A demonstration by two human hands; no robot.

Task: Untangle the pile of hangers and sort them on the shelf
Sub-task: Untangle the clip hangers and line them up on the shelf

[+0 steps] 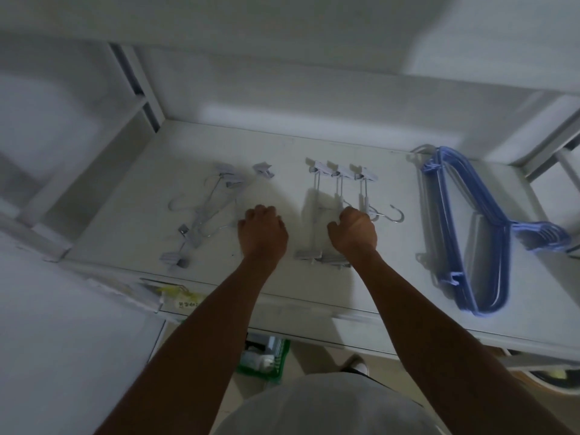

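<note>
— Hands first: your left hand [263, 235] is curled knuckles-up on the shelf [282, 287], and I can't tell whether its grip pinches anything. Your right hand [353, 232] is curled the same way over the hooks of the sorted clip hangers [337, 196]; fingers hidden, so again I can't tell.

— Where's what's left?

— Just left of your left hand: a small tangle [201, 215] of wire clip hangers, hooks and clips crossed. Far right, the blue hangers [464, 233] lie stacked, well apart.

— How will the tangle handle?

— Light, stiff and springy, I'd judge, so hooks will snag. Take one hanger by the straight bar near its hook, not by a clip, and steady the rest as you lift.
</note>
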